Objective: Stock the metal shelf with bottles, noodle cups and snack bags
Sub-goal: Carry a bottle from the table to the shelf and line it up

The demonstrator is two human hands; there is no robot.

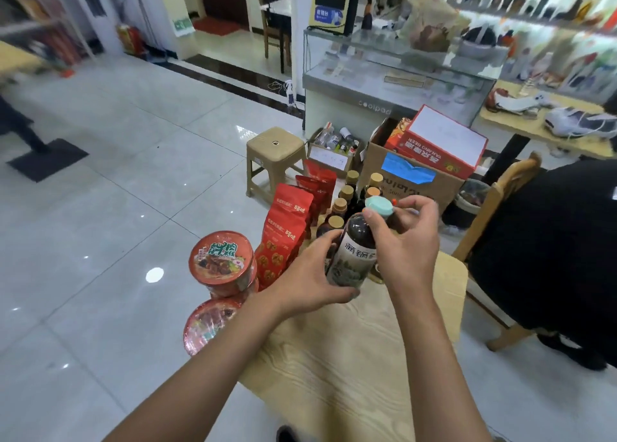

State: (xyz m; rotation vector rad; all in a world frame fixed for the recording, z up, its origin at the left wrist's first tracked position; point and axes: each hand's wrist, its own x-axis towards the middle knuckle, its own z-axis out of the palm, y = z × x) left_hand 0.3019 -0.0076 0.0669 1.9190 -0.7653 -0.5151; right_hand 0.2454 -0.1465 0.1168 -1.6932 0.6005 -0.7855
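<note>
Both hands grasp one dark, teal-capped glass bottle (pixel 355 248) at frame centre: left hand (pixel 310 274) around its base, right hand (pixel 405 241) near the cap. Remaining stock sits on the wooden desk (pixel 350 358); no metal shelf visible, so stocking looks barely begun.

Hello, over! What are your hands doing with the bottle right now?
Left hand grips dark bottle body. Right hand pinches its teal cap. Noodle cups, snack bags wait on table. Nothing blocking.

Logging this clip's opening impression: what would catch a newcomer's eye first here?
The dark glass bottle with a mint-green cap, held at centre above the pale wooden table: left hand round its base, right hand at its neck. To the left stand red snack bags and stacked red noodle cups.
</note>
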